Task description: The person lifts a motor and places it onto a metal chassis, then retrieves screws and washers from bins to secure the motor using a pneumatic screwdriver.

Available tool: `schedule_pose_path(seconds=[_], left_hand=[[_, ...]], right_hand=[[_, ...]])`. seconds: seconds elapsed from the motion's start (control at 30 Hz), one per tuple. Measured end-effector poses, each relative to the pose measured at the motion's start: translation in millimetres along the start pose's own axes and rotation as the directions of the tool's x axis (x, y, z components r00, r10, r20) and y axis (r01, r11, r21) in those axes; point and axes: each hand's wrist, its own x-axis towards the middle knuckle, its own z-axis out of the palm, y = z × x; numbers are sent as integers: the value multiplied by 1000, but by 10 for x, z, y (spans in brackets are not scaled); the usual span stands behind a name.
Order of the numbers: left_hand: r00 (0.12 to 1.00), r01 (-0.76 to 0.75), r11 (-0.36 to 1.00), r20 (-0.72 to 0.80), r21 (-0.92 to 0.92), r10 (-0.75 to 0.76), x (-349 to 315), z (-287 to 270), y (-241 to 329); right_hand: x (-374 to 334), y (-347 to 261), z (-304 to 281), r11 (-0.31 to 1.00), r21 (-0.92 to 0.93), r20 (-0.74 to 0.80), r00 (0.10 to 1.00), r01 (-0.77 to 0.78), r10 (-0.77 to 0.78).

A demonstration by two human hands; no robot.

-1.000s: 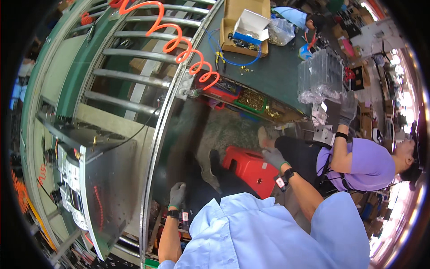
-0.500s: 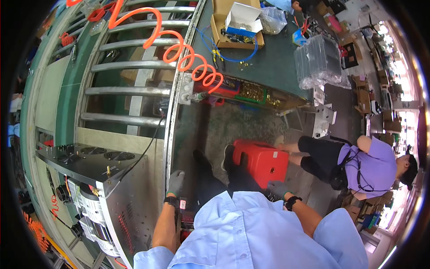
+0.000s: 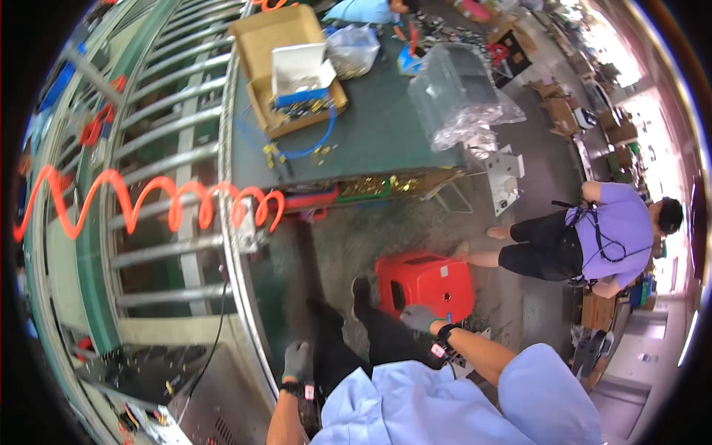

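Note:
My left hand (image 3: pixel 297 361), in a grey glove, hangs low beside the metal rail (image 3: pixel 248 308) of the roller conveyor, apart from it. Its fingers are loosely bent and nothing shows in them. My right hand (image 3: pixel 419 318), gloved too, is in front of the near side of a red plastic stool (image 3: pixel 428 278). The fingers look relaxed and hold nothing visible; whether they touch the stool I cannot tell. A dark-topped metal machine casing (image 3: pixel 148 371) with a black cable stands on the conveyor to my left.
An orange coiled air hose (image 3: pixel 178 208) stretches across the conveyor rollers (image 3: pixel 174 252). Ahead, a green-topped bench (image 3: pixel 371 111) carries an open cardboard box (image 3: pixel 274 55), yellow-handled pliers and wrapped clear plastic trays (image 3: pixel 456 89). A person in a purple shirt (image 3: pixel 612 230) stands at right.
My view has turned and moved, so the bench, conveyor and machine casing sit further left. My right hand has swung forward and left, in front of the red stool. My left hand remains beside the rail.

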Motion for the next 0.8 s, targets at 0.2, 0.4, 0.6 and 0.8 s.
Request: schedule_pose_path(seconds=[0.2,0.4,0.6,0.8], left_hand=[[998,51,999,33,8,-51,237,315,620],[1000,-7,1000,-12,23,8,422,550,1301],[996,-79,997,55,24,77,588,850,1660],[934,232,818,354,-526,-38,1075,1118,1295]], right_hand=[[773,295,-93,1000,31,44,999,-5,4],[1162,380,-526,993,94,-56,996,72,-67],[1783,585,-629,961,107,-196,953,253,-229],[3284,813,-562,925,325,29,975,199,-220]])
